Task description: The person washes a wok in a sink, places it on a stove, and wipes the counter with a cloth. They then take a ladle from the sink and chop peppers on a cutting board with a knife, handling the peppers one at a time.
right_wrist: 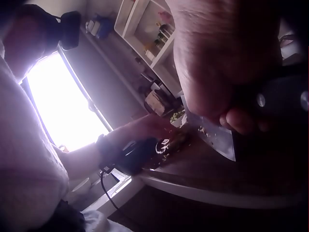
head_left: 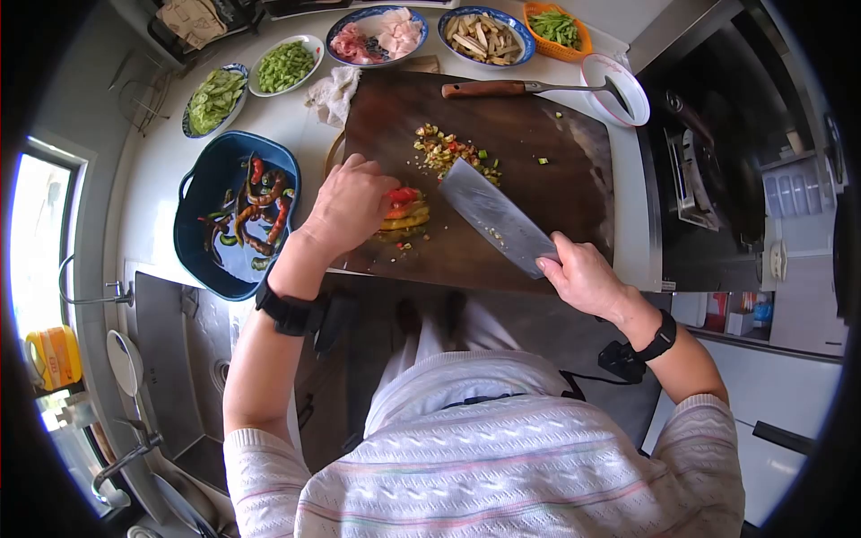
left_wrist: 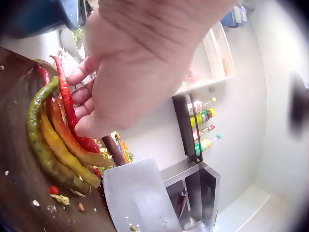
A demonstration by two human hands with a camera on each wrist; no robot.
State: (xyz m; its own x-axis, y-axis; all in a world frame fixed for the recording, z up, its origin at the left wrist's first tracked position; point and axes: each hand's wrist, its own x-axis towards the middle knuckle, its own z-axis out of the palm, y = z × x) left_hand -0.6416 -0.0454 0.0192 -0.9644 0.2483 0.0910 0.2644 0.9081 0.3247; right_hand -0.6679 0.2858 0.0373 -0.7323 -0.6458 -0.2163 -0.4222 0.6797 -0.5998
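On the wooden cutting board (head_left: 538, 220), several long chili peppers lie side by side: a green one (left_wrist: 35, 116), a yellow one (left_wrist: 60, 145) and red ones. My left hand (head_left: 354, 202) is over them, its curled fingertips gripping a red chili pepper (left_wrist: 66, 92). The peppers' cut ends point toward the blade. My right hand (head_left: 583, 278) grips a cleaver (head_left: 498, 215) by its handle. Its broad blade slants across the board with bits of pepper stuck to it, its far corner beside a pile of chopped peppers (head_left: 444, 152).
Left of the board stands a blue basin (head_left: 186, 229) with whole chili peppers in water. Along the back are plates of green vegetables (head_left: 287, 65), sliced meat (head_left: 399, 34) and pale strips (head_left: 484, 38). A wooden-handled ladle (head_left: 484, 89) reaches into a white bowl (head_left: 632, 99).
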